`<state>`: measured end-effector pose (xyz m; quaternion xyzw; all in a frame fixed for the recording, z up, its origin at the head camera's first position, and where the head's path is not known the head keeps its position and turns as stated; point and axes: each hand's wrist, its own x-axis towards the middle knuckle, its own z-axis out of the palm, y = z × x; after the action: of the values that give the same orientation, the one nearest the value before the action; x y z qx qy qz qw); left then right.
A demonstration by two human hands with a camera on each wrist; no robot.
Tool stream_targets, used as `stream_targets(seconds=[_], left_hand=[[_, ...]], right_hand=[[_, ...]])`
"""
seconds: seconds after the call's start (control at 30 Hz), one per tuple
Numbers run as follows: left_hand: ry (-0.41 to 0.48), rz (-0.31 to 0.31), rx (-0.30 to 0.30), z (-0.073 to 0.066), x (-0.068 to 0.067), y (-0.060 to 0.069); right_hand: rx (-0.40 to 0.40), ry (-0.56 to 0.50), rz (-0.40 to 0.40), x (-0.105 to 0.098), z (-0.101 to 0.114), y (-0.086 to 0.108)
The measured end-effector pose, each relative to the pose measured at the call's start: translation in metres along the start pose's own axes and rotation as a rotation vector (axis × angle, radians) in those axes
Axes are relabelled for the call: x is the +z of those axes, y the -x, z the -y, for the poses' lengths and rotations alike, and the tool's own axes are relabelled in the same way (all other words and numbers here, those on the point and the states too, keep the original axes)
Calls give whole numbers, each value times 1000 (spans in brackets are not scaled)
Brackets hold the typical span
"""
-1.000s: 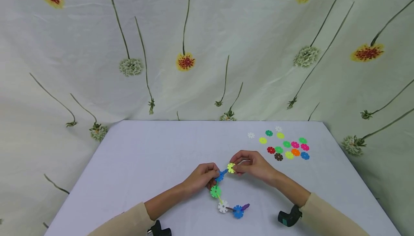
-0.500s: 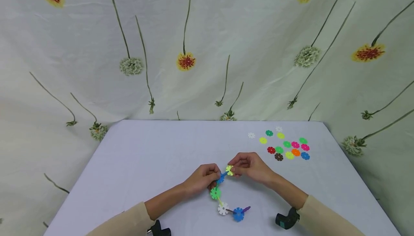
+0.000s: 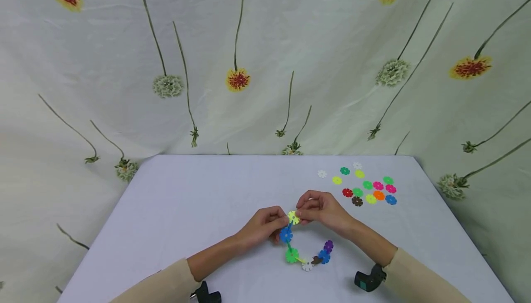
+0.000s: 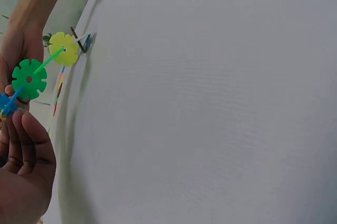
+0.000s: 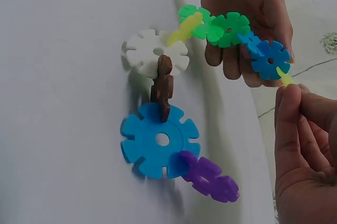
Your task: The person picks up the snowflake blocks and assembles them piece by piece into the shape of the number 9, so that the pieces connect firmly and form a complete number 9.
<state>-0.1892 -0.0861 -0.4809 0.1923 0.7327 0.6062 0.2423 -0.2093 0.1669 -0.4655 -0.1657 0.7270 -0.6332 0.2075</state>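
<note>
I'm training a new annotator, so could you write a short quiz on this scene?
1. Which grip pinches the yellow disc at one end of the chain?
2. The brown disc joins the white disc to: A) a red disc; B) a blue disc; C) an orange disc.
3. True or false: the loose discs lie near the left edge of the table.

Key: 1. The right grip. 2. B. 3. False; they lie toward the far right.

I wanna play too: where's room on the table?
Bare white table: left of the left hand; between the beige right sleeve and loose colourful plastic flowers. Crowded: among those flowers, and around the colourful plastic flower chain.
</note>
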Motion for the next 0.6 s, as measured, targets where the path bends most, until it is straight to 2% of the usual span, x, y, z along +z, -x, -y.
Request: stream_targets(seconds=[0.13, 0.37, 0.47, 0.6], left_hand=[[0, -42, 3, -1, 2, -6], [-7, -54, -11, -3, 3, -5], [-3, -63, -22, -2, 2, -5], [19, -75, -41, -1, 0, -3]], right_hand=[[-11, -2, 51, 2, -1, 0], [-23, 23, 94, 5, 0, -2], [-28, 77, 65, 2, 1, -5], [-27, 172, -18, -9, 1, -11]])
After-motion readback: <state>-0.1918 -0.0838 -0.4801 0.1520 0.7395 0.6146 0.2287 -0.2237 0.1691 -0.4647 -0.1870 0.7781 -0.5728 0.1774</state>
